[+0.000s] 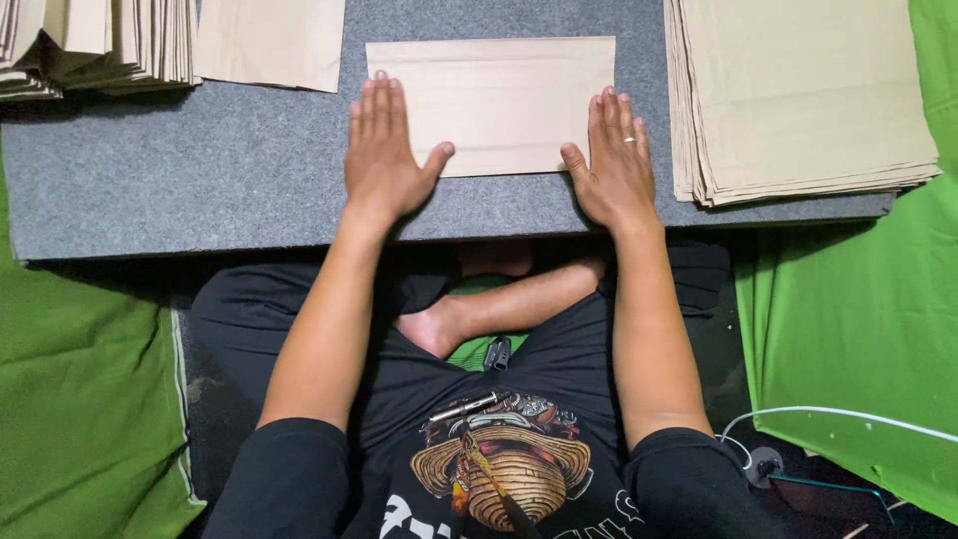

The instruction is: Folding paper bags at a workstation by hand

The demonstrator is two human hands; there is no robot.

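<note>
A flat tan paper piece (499,95), folded into a rectangle, lies on the grey felt-covered board (200,180). My left hand (384,150) rests flat with fingers together on the paper's left edge, thumb spread along its near edge. On the paper's right edge lies my right hand (614,160), pressed flat too, with a ring on one finger. Neither hand grips anything.
A thick stack of tan sheets (798,95) sits at the board's right end. A pile of folded paper pieces (95,45) and a single sheet (269,40) lie at the far left. Green cloth (858,299) surrounds the board. My crossed legs are below the board's near edge.
</note>
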